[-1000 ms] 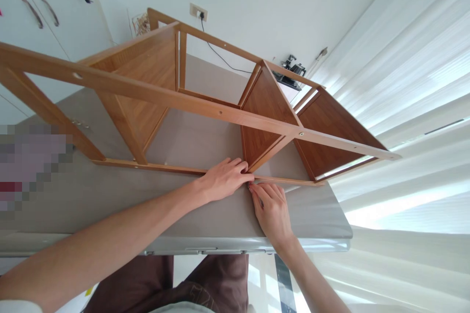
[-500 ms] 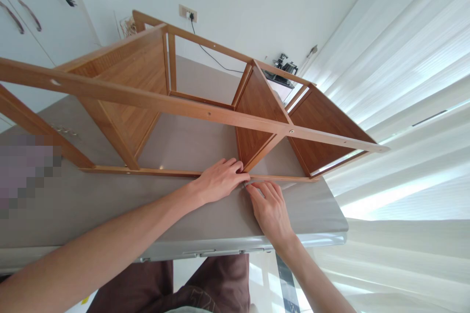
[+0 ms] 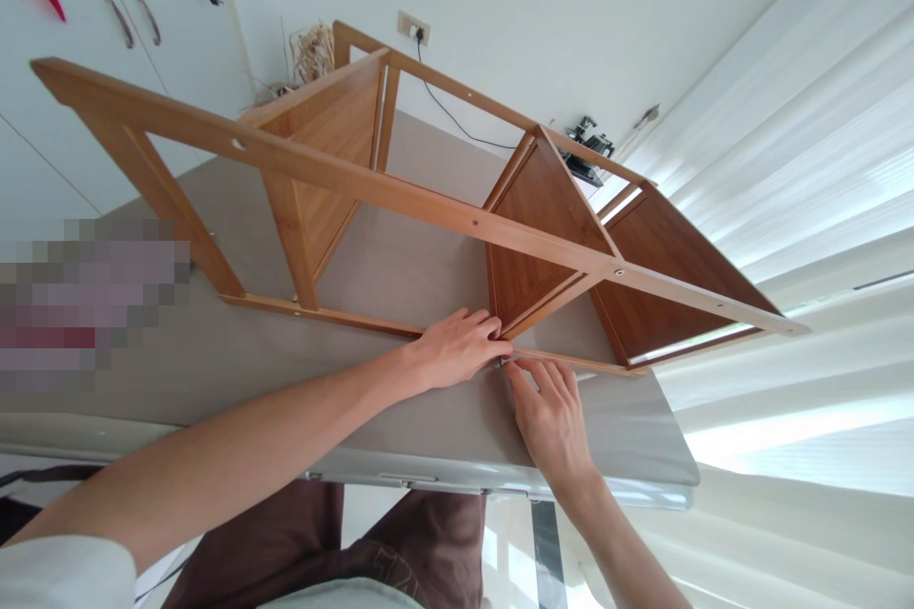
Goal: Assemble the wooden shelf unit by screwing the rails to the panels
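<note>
A brown wooden shelf unit (image 3: 428, 200) lies on its side across a grey-topped table, its shelf panels standing upright. My left hand (image 3: 461, 349) is closed on the near lower rail where the middle panel (image 3: 546, 219) meets it. Just right of it, my right hand (image 3: 549, 409) pinches a thin dark rod (image 3: 502, 363) that looks like a hex key, against the outer side of that rail. Most of the rod is hidden by my fingers. A screw head (image 3: 619, 272) shows in the upper rail at the same panel.
The grey table (image 3: 286, 390) has its rounded edge in front of my legs. A blurred-out patch (image 3: 92, 304) covers something at the left. Behind stand white cabinets (image 3: 57, 114), a wall socket (image 3: 414, 27) with a black cable, and dark equipment (image 3: 589, 147). White curtains (image 3: 821, 209) hang at the right.
The view has shifted, so the shelf unit appears further right and its left end shows. Both hands stay at the same joint, the right one still pinching the thin rod.
</note>
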A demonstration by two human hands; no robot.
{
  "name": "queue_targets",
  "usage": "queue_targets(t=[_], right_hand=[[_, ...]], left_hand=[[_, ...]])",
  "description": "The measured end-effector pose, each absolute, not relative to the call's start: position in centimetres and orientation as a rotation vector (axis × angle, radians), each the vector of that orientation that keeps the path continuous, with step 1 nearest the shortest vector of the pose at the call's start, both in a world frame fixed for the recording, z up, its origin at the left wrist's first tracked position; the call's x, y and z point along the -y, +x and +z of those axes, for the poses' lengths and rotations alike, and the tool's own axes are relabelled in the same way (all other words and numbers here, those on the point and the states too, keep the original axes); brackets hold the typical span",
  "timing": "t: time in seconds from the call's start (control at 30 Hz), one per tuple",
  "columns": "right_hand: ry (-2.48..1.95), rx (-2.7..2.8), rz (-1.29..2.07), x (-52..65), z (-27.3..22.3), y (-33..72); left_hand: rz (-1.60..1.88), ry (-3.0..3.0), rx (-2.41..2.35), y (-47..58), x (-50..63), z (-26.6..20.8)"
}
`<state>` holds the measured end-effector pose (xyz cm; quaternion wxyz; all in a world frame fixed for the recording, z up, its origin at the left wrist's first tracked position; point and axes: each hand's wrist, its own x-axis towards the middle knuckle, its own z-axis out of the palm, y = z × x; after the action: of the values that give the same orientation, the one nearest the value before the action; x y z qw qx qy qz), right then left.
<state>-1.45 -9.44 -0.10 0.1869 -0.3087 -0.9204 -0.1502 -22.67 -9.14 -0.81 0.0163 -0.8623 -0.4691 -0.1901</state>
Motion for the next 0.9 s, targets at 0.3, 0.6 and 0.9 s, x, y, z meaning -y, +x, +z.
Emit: queue_targets(t=[0.3,0.6,0.9], right_hand=[[-0.863,2.576,-0.432,9.5,-0.1,-1.9],[-1.009,2.436,0.045,9.1,-1.2,-2.1],[-1.023,2.467,-0.041,9.6,-0.8,-1.2]], left_hand=[[-0.578,-2.681,1.462,-22.7,9.2,-0.7],[-0.579,-2.681,1.448,-22.8,9.2,-0.6],[-0.561,-2.688,1.445,-22.7,9.1,-0.6]])
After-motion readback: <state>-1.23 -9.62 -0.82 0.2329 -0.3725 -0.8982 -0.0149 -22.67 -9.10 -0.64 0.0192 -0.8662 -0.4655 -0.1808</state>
